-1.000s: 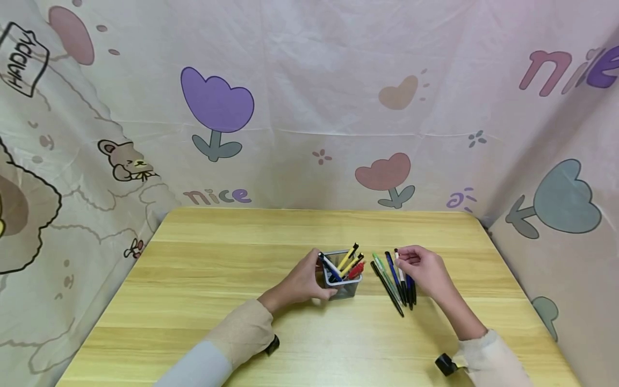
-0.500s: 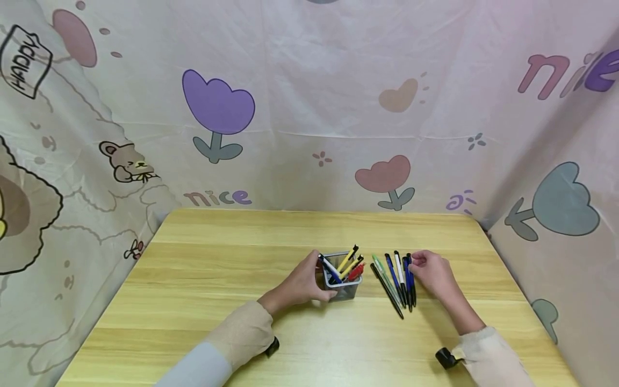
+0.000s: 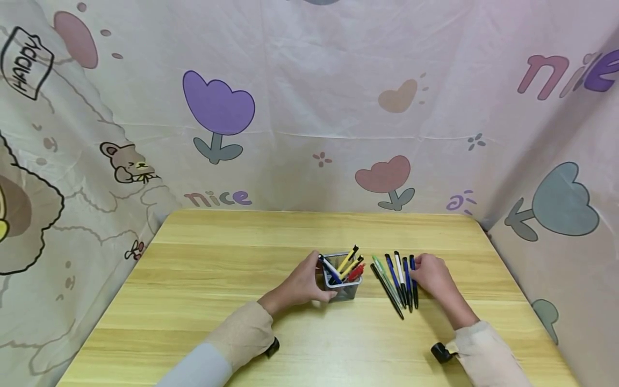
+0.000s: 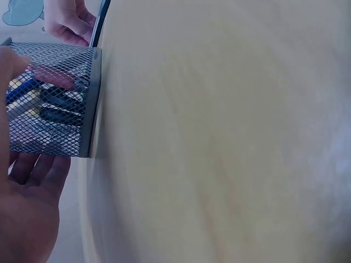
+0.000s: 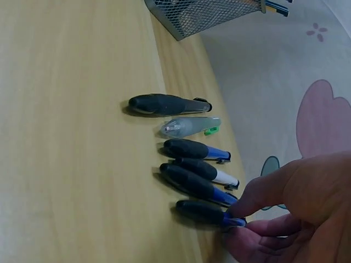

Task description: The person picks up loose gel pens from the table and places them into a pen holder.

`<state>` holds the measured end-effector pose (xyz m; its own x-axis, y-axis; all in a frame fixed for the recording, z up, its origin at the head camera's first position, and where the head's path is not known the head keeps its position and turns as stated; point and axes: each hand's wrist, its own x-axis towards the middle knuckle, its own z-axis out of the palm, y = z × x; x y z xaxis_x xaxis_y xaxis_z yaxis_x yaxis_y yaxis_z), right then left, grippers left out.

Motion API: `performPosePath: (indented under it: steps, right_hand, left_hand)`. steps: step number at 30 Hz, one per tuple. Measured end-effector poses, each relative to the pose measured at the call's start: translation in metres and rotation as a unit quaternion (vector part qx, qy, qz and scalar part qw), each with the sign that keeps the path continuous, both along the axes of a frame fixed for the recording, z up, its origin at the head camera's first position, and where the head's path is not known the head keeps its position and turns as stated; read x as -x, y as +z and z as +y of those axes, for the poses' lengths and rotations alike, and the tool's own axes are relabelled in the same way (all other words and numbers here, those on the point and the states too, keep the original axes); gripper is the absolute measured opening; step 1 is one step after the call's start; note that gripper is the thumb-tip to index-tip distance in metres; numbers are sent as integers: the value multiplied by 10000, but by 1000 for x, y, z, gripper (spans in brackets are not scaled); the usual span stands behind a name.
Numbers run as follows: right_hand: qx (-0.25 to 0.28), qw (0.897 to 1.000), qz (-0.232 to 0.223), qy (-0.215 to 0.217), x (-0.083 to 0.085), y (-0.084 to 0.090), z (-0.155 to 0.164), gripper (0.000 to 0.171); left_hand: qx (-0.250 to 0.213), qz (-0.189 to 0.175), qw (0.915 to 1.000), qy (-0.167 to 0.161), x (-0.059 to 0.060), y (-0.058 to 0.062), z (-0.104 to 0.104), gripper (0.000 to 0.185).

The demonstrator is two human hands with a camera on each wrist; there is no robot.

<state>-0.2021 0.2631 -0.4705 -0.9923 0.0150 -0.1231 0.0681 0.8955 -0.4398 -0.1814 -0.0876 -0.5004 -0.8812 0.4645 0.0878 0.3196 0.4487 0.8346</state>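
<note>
- Blue pen with black grip (image 5: 211,215): lies flat on the light wooden table (image 3: 217,258), the rightmost of a row of six pens, just beside the next blue pen (image 5: 192,184).
- Right hand (image 3: 432,277): thumb and fingertips pinch the upper end of that blue pen; the pen rests on the table.
- Left hand (image 3: 302,284): fingers curl round the side of the square grey wire-mesh pen holder (image 3: 340,282), thumb on its near face; the holder stands upright.
- Holder contents: yellow, red, blue and black pens (image 3: 349,263), leaning right.
- Row, left of the held pen: white-and-black pen (image 5: 205,171), green translucent pen (image 5: 189,126), black pen (image 5: 164,104), lying roughly side by side.
- Backdrop: a pale cartoon-printed cloth (image 3: 309,107) encloses the table.
</note>
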Motion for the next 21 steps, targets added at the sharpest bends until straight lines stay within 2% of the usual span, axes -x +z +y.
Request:
performPosePath:
  steps: [5,13,21]
  right_hand:
    - [-63,9999,-152,-41,1,1,-1,24]
    - [-101,9997,-232,-36,-1,5,0,30]
    - [260,9994,157,-157,-8,19,-1,30]
  left_hand:
    - [-46,-53,10000,-38,1,-1,0,67]
    - [-75,-77,9999,-50,1,-1,0,67]
    - [-27,-44,10000,-18,1,0,0,67]
